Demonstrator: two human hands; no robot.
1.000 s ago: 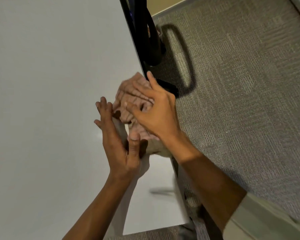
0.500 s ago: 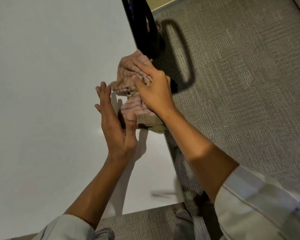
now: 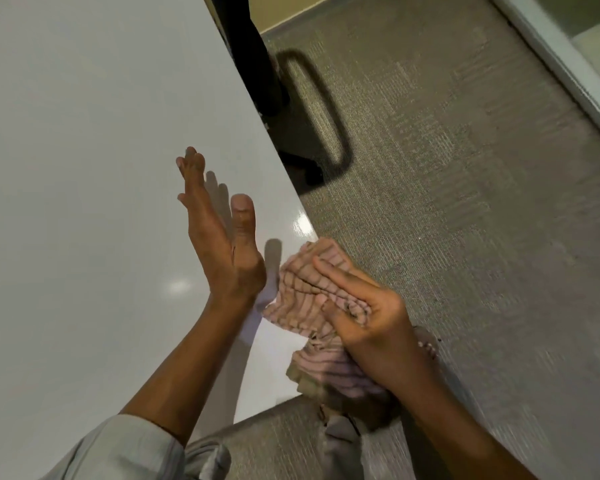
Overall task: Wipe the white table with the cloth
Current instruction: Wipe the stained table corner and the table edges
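The white table [image 3: 84,168] fills the left half of the view, its right edge running diagonally down to a near corner. My right hand [image 3: 368,313] grips a bunched pink ribbed cloth [image 3: 302,292] at the table's right edge near that corner, and part of the cloth hangs down over the edge. My left hand [image 3: 219,244] stands on its side on the tabletop just left of the cloth, fingers straight and together, thumb up, holding nothing.
Grey carpet [image 3: 447,202] lies to the right of the table. A black chair frame [image 3: 257,64] stands against the table's far right edge and casts a looped shadow on the carpet. A pale wall base [image 3: 551,64] runs along the upper right.
My right hand has dragged the cloth back along the table's right edge toward the near corner. The left hand stays upright on the tabletop, now ahead of the cloth.
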